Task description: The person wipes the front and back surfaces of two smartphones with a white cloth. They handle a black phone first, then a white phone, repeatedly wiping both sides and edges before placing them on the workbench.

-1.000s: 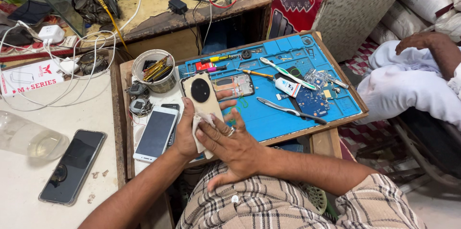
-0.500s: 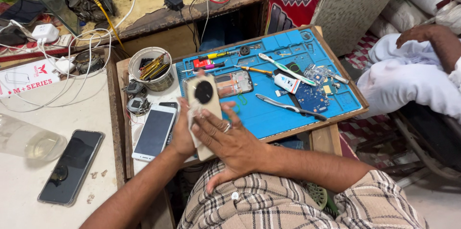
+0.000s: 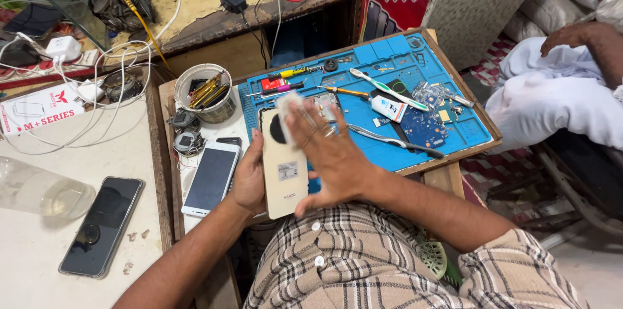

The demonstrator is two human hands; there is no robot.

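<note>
I see the left hand [image 3: 250,179] closed around the left edge of a cream-coloured phone [image 3: 284,173], which is held back side up over the near edge of the blue work mat [image 3: 415,66]. The thumb lies along the phone's left edge; the fingers are hidden under the body.

I see the right hand [image 3: 331,153] open and flat, fingers extended and close together, pressing a small white cloth [image 3: 287,105] against the far end of the phone's back, beside the round dark camera ring [image 3: 277,129]. The palm covers the right side of the phone. I cannot tell how much of the cloth lies under the fingers.

Just left of the held phone, a white phone [image 3: 211,179] lies screen up on the bench [image 3: 39,250]. Further left, a black phone [image 3: 100,226] lies flat, with a clear glass [image 3: 42,193] on its side near it. A round tin of tools [image 3: 207,92] stands at the far left of the mat. On the mat, right of the hands, lie a toothbrush [image 3: 388,88], tweezers [image 3: 392,142] and a blue circuit board [image 3: 425,127]. Another person's arm [image 3: 584,40] rests at the far right.
</note>
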